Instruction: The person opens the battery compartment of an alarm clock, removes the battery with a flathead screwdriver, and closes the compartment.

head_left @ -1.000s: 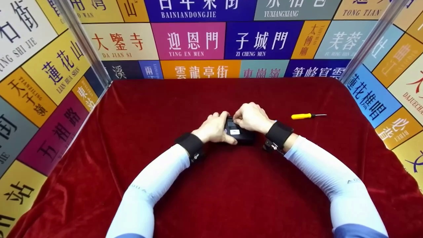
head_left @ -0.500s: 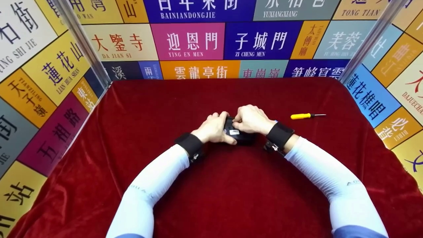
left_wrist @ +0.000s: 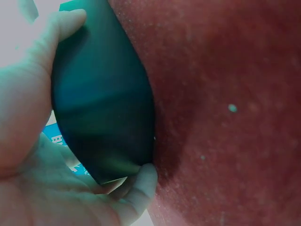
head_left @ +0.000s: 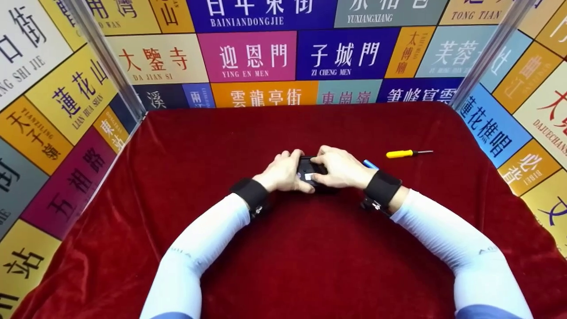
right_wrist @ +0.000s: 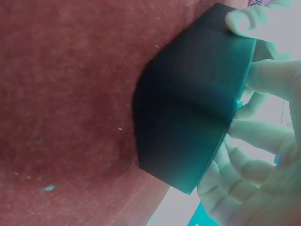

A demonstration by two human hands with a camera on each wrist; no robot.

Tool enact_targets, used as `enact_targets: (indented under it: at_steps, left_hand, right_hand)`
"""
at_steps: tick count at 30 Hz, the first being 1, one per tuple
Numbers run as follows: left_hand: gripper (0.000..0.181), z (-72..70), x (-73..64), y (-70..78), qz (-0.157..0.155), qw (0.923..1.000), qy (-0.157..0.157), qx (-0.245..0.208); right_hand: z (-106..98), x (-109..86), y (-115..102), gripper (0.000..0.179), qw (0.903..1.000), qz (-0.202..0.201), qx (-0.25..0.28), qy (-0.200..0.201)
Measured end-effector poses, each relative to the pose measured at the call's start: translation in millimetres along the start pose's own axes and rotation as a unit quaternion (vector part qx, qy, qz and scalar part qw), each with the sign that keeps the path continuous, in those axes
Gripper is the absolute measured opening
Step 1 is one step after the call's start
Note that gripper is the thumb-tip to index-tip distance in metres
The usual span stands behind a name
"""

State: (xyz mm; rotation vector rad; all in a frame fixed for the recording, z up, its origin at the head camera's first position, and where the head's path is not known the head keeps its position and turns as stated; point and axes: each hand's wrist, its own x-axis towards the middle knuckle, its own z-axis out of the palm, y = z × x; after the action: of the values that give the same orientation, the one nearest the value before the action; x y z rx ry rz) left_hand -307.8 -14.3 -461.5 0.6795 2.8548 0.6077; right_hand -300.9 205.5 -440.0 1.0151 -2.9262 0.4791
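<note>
A black boxy device [head_left: 304,167] with a small white label on its upper face lies between both hands on the red cloth. My left hand [head_left: 282,173] grips its left end, thumb along the near side and fingers at the far side. My right hand [head_left: 343,169] holds it from the right, fingers toward the far edge and thumb beside the label. In the left wrist view the smooth dark side of the device [left_wrist: 103,94] shows, with fingertips at its ends. The right wrist view shows the device [right_wrist: 183,108] too. Most of its top is hidden by the hands.
A yellow-handled screwdriver [head_left: 399,154] lies to the right of the hands. Just behind the right wrist a small blue item [head_left: 370,164] shows partly. Red cloth [head_left: 319,248] covers the table, with printed sign panels [head_left: 252,55] standing around it.
My right hand has shifted slightly nearer and right, its fingers spreading from a pinch over the upper face to a hold across the device. The left hand keeps its grip. The blue item shows more.
</note>
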Motion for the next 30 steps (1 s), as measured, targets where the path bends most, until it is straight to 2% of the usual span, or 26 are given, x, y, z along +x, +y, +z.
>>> enact_targets:
  at_steps: [3, 8, 14, 19, 30]
  left_hand:
    - [0.109, -0.9, -0.5, -3.8, 0.009, 0.9999, -0.007, -0.006]
    - [0.116, -5.0, -0.7, -15.2, 0.042, 0.9987, -0.023, -0.016]
    - [0.114, -4.3, 2.6, -30.3, 0.067, 0.9946, -0.001, -0.079]
    - [0.113, -6.0, 1.6, -34.1, 0.059, 0.9914, 0.025, -0.114]
    - [0.112, -7.2, 0.7, -31.2, 0.039, 0.9874, 0.051, -0.144]
  right_hand:
    - [1, -2.7, 1, 0.051, 0.9998, -0.009, 0.013, 0.013]
    - [2, -7.0, 2, 0.047, 0.9994, -0.014, 0.022, 0.023]
    - [2, -12.7, 3, 0.039, 0.9989, -0.024, 0.024, 0.031]
    - [1, -14.9, 3, 0.034, 0.9975, -0.035, 0.034, 0.050]
    - [-7, -19.6, 4, 0.024, 0.9921, -0.029, 0.078, 0.094]
